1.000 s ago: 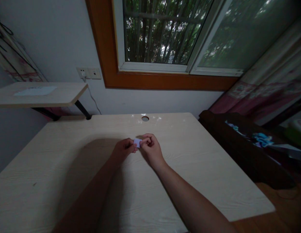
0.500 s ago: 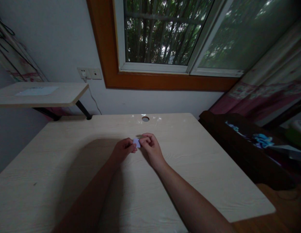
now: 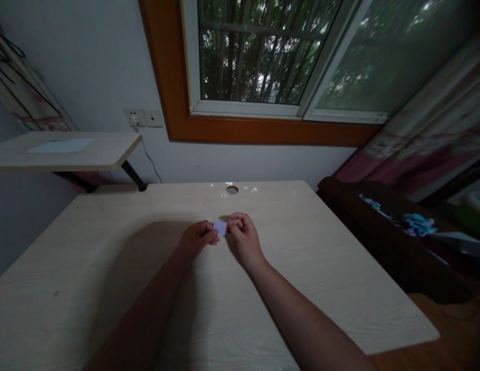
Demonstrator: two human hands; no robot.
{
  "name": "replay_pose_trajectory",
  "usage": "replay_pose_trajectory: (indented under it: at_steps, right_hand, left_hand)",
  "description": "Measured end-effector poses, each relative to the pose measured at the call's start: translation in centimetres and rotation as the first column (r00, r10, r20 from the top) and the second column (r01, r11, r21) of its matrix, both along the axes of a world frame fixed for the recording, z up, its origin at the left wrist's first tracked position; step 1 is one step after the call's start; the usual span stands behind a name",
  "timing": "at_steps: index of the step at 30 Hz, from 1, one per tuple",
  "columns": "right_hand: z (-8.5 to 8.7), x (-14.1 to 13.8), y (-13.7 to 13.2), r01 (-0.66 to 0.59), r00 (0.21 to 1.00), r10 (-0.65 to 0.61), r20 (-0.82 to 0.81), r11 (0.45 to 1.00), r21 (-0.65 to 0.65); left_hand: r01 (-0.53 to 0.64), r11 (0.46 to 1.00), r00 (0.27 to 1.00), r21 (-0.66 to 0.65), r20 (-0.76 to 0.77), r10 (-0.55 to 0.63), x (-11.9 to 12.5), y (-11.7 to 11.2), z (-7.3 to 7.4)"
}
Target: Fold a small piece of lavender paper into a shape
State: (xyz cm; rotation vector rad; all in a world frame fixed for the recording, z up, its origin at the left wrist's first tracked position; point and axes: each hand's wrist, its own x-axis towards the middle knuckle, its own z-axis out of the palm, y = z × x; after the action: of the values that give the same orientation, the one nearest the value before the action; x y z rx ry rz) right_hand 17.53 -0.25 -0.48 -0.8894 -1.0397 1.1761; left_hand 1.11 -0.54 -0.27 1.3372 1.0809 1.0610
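Pinching lilac square in left hand. Shifted right hand slightly rightward to square's edge, grip there unclear; exposing more surface, likely relying on left.

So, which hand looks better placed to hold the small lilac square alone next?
Probably the left hand: its thumb overlaps the left side of the lilac square. The right hand meets only the opposite edge, its grip unclear.

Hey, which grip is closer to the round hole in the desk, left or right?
Right. The right grip is just in front of the round hole, slightly to its right; the left grip sits farther away, in front and to its left.
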Motion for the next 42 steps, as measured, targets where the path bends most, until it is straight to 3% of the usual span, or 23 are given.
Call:
replay_pose_trajectory:
  at_steps: [4, 9, 13, 19, 27, 35, 42]
  right_hand:
    - [0.6, 0.1, 0.1, 0.001, 0.995, -0.007, -0.095, 0.998, -0.063]
    - [0.0, 0.2, 0.0, -0.057, 0.998, 0.057, 0.003, 0.998, -0.032]
    - [-0.5, 0.3, 0.1, -0.077, 0.995, 0.077, 0.068, 0.997, -0.005]
    - [-0.6, 0.4, 0.2, -0.008, 0.999, 0.008, 0.036, 1.000, 0.001]
    - [-0.5, 0.4, 0.2, -0.012, 1.000, 0.012, 0.012, 1.000, -0.017]
    - [-0.7, 0.4, 0.0, -0.066, 0.995, 0.064, 0.074, 0.998, 0.016]
    - [-0.8, 0.4, -0.1, -0.063, 0.995, 0.061, 0.078, 0.998, 0.017]
  left_hand:
    - [-0.040, 0.999, 0.999, 0.001, 0.012, 0.040, -0.1, 0.1, 0.1]
    - [-0.055, 0.998, 0.998, 0.004, -0.010, 0.055, 0.0, 0.3, 0.1]
    - [-0.038, 0.999, 0.999, -0.018, -0.027, 0.037, 0.0, 0.2, 0.4]
    - [0.048, 0.999, 0.997, 0.013, -0.062, -0.047, 0.1, 0.1, 0.6]
    - [-0.042, 0.996, 0.997, 0.084, 0.060, 0.037, -0.3, 0.5, -0.3]
    - [-0.081, 0.993, 0.995, 0.091, 0.070, 0.074, -0.2, 0.5, 0.2]
    - [-0.048, 0.994, 0.994, 0.101, 0.098, 0.038, -0.2, 0.5, -0.1]
